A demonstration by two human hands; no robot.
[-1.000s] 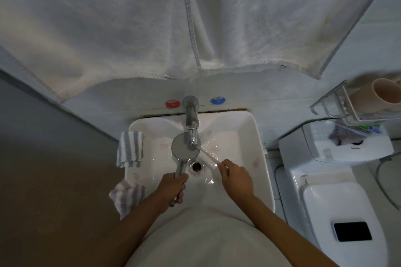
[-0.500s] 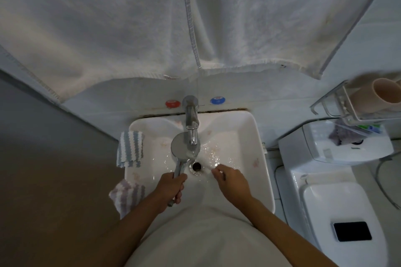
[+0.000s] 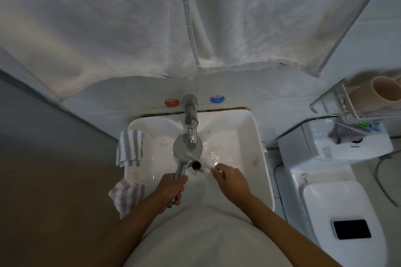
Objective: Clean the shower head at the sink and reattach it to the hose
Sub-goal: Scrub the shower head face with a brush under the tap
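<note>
The chrome shower head (image 3: 183, 147) lies face up over the white sink (image 3: 260, 158), its round disc right under the faucet spout (image 3: 191, 123). My left hand (image 3: 171, 188) grips its handle near the sink's front. My right hand (image 3: 232, 180) pinches a thin pale brush (image 3: 200, 161), blurred, whose far end touches the lower right of the disc. Water glistens in the basin around the drain (image 3: 196, 165). No hose is in view.
Two striped cloths hang on the sink's left rim, one blue-white (image 3: 129, 147) and one greyish (image 3: 128, 197). White towels (image 3: 195, 17) hang overhead. To the right stands a toilet (image 3: 336, 201) with a dark phone (image 3: 351, 228) on its lid, and a wall rack (image 3: 338, 104) holding cups.
My right hand drew back toward the drain half a second ago and now reaches the brush onto the disc again. The left hand keeps its grip in place.
</note>
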